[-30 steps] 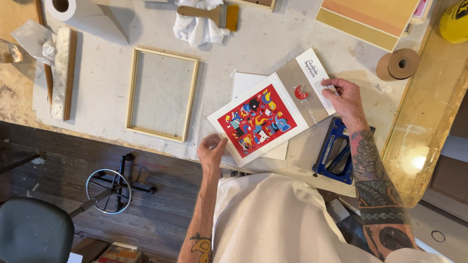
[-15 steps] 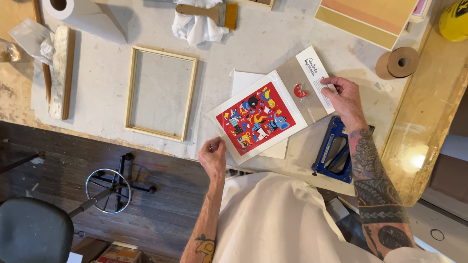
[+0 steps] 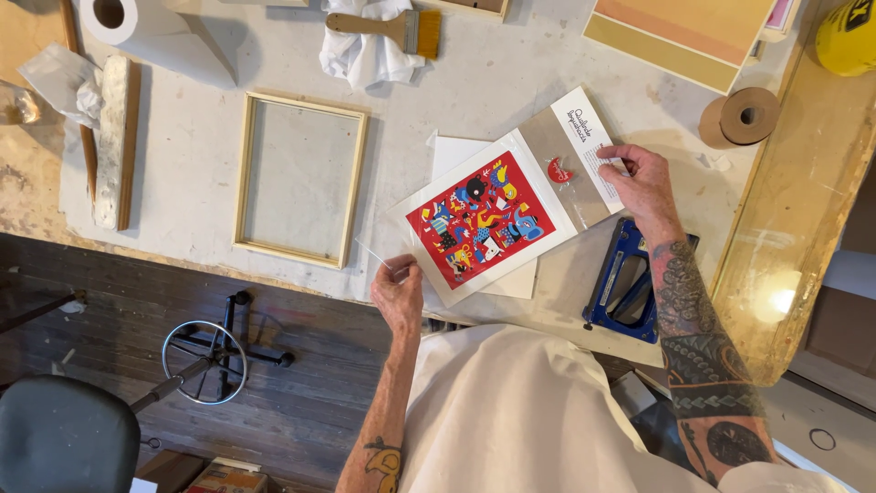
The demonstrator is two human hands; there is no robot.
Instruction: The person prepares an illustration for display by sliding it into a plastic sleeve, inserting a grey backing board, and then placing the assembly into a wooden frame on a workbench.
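Observation:
A red art print (image 3: 482,219) with colourful figures and a white border lies tilted on the white table (image 3: 201,164). My left hand (image 3: 398,292) pinches the near left corner of a clear plastic sleeve (image 3: 388,239) that sticks out past the print. My right hand (image 3: 637,178) holds the far right end, where a brown backing card (image 3: 568,146) with a white label and a small red sticker shows. A white sheet (image 3: 456,151) lies under the print.
An empty wooden frame (image 3: 299,178) lies left of the print. A blue staple gun (image 3: 630,283) sits under my right forearm. A brush (image 3: 392,27) on a rag, a paper roll (image 3: 114,18), a tape roll (image 3: 744,117) and a stool base (image 3: 203,351) are around.
My left hand has drawn the clear sleeve a little toward me and left, off the print's corner. The right hand stays at the far end.

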